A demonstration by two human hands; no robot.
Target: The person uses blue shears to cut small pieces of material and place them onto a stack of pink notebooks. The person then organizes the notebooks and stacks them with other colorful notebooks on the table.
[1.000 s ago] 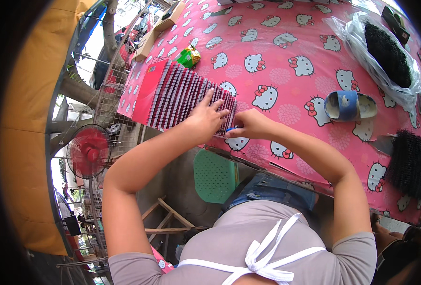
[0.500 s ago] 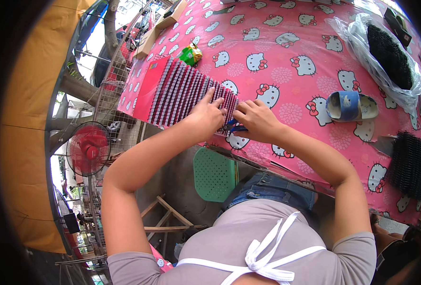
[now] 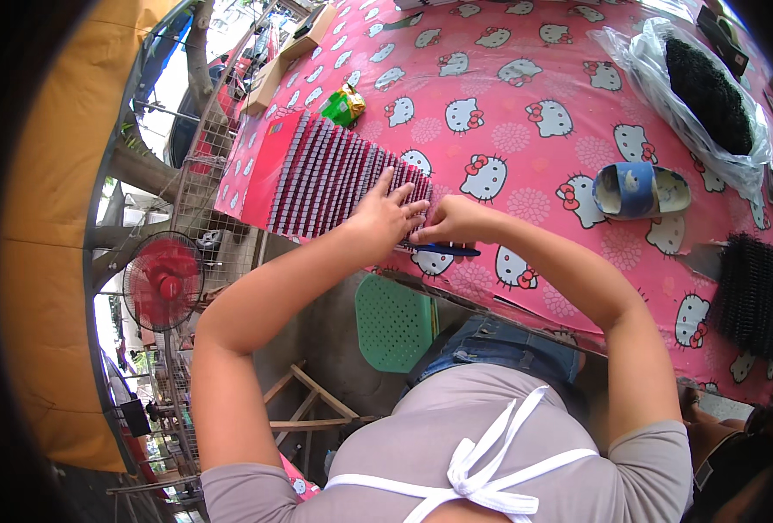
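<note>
A fanned stack of red booklets (image 3: 330,179) lies on the table in front of me, with rows of dark and pale marks along the overlapping edges. My left hand (image 3: 386,215) rests on its right part, fingers spread. Beside it, my right hand (image 3: 449,220) is closed at the right end of the stack, thumb and fingers drawn together. Whatever it pinches there is hidden. Just below the right hand, blue-handled pliers (image 3: 443,249) lie along the table's near edge; their jaws are mostly hidden near the left hand.
A pink patterned cloth (image 3: 526,166) covers the table. Beyond the stack sits a green and yellow packet (image 3: 345,105). To the right are a blue slipper (image 3: 639,190), black coils in a clear bag (image 3: 709,100) and more black coils (image 3: 752,296). A green perforated stool (image 3: 393,322) stands below.
My right hand has come off the pliers, which now lie beneath it, and its fingers have closed at the stack's end. My left-hand fingers have spread wider on the booklets.
</note>
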